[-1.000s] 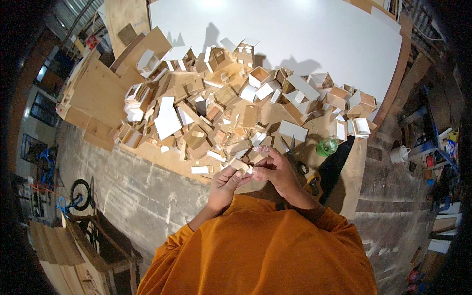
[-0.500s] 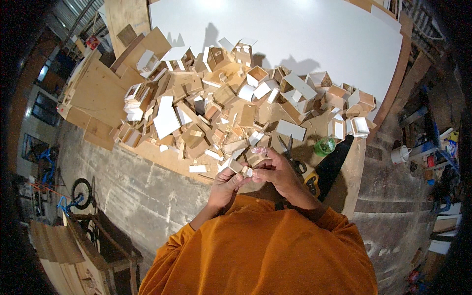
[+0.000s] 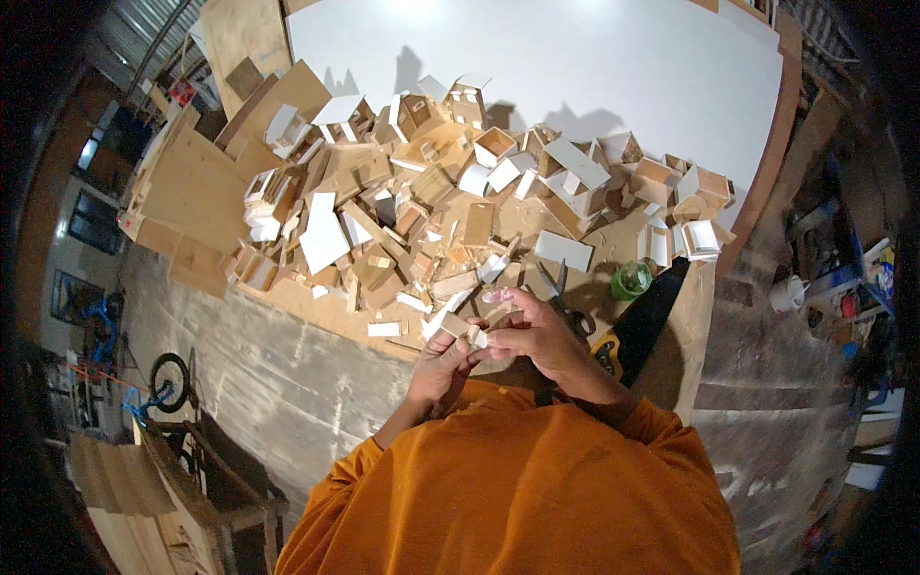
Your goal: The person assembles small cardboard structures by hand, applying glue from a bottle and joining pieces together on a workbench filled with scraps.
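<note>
Close to my chest, at the table's near edge, both hands meet over small pieces. My left hand (image 3: 436, 377) pinches a small light-brown wooden block (image 3: 454, 326). Thumb and a finger of my right hand (image 3: 546, 340) close on a tiny white piece (image 3: 480, 339) set against the block's near end; its index finger is raised, with a whitish smear on the tip. Whether the two pieces are joined I cannot tell. Just beyond my hands lie wood offcuts (image 3: 458, 285). Scissors (image 3: 575, 321) with dark handles rest right of my right hand.
Several little wood-and-white box-like models (image 3: 580, 177) and scraps crowd the wooden table (image 3: 326, 311). A green translucent container (image 3: 630, 281) stands at the right, by a handsaw (image 3: 661, 311) with a yellow-black handle. A large white panel (image 3: 537, 57) spans the back. Lower left is a wooden frame (image 3: 206, 498).
My hands stay nearly in place, with the right fingers shifted slightly around the tiny white piece. The whole view has tilted a little.
</note>
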A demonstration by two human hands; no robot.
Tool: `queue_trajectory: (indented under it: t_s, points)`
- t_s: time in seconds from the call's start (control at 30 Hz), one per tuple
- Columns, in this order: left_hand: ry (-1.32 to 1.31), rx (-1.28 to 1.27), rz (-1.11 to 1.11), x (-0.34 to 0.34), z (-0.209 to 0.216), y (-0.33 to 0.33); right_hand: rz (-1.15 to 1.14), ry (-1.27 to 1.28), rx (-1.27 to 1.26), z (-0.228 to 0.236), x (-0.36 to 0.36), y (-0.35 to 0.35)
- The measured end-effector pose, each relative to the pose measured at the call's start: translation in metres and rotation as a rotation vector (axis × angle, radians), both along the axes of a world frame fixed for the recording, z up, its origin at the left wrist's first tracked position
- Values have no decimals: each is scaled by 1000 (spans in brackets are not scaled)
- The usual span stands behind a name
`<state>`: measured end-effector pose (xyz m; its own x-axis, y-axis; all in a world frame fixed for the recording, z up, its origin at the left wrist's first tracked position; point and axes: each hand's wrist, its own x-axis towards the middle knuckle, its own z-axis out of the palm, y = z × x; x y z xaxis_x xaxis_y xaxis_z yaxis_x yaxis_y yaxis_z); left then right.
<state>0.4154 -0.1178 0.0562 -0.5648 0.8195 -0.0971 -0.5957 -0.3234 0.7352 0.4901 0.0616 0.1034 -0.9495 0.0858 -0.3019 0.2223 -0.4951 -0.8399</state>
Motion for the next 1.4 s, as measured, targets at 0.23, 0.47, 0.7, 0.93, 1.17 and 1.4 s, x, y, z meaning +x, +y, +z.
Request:
queue_trajectory:
  t_s: [0.23,0.47,0.7,0.93,1.17,1.4]
  points:
    - [-2,-20,36,2,4,6,-28,10,-37,1,2,1]
    - [61,-24,-12,-3,-3,4,-40,26,-23,2,4,5]
    - [-36,-27,9,-1,1,5,-63,41,-67,-3,3,3]
    - [-12,-71,57,-1,0,6,-112,17,-117,7,1,-1]
    - [7,-131,76,-8,-1,2,-189,225,634,-15,-6,-13]
    - [-32,-250,164,-14,1,-5,-125,116,731,-16,-14,1]
